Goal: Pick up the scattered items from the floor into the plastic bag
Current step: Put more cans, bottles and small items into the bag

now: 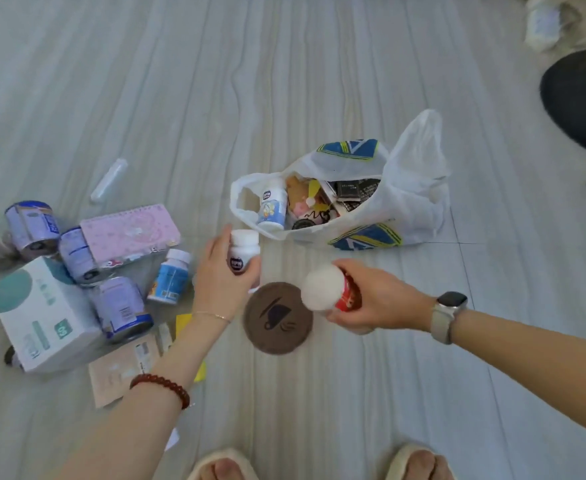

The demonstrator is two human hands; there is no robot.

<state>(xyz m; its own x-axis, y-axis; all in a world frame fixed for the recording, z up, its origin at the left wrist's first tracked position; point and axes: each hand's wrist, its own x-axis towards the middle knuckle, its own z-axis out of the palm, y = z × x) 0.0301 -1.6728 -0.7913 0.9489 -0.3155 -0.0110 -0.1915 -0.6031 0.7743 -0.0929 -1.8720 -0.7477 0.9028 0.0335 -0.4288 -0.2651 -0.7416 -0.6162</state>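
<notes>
Both hands loaded. Left hand (220,277) wrapped around a small white bottle (243,252) with a dark round label, held upright, just short of the plastic bag (413,188). Right hand (371,299) clamped on a red bottle with a white cap (326,289), cap toward camera, also near the bag but lower in frame.

Bag sits open on the pale floor (215,81), mouth toward the person, white with blue/yellow print. Inside: 1 white bottle with a blue label (272,207), a dark box (348,190), plus assorted packets (too jumbled to name).

Brown round pad (277,318) lies flat on the floor between the 2 hands, below them.

Pile at left, well apart from the bag: 4 blue-purple cans (77,254) on their sides, pink notebook (130,232) leaning on them, white-teal box (47,317), blue-labelled bottle (168,277) standing just beside the left hand, beige sachet (122,370) and a yellow sheet (182,323) partly under the left forearm. Clear tube (109,180) lies alone further up.

Watch (449,315) on right wrist, red bead bracelet (161,386) on left forearm.
</notes>
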